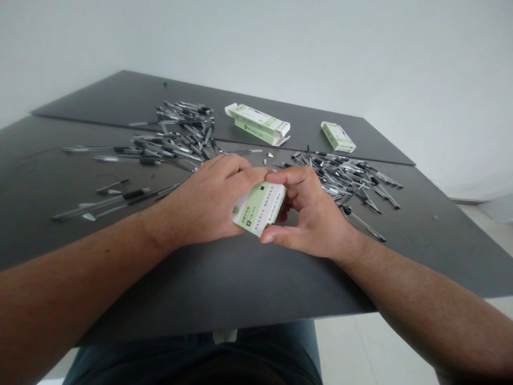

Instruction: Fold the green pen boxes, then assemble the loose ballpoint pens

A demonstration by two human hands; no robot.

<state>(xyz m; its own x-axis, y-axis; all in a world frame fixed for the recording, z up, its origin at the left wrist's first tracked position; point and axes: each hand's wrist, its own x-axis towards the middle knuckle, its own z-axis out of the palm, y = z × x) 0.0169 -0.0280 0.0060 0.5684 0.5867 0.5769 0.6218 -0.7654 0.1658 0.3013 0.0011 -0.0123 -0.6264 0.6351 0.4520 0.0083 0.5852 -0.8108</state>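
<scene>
My left hand and my right hand meet over the table, both gripping a small white and green cardboard pen box. The left fingers wrap over its far end, while the right thumb and fingers pinch its near corner and side. Just behind my hands lie two heaps of loose black and clear ballpoint pens: one to the left and another to the right. Several single pens lie scattered near my left forearm.
Two more green and white pen boxes lie at the far side: a long open one and a smaller one. The dark table is made of joined panels, with a white wall behind and my knees below its near edge.
</scene>
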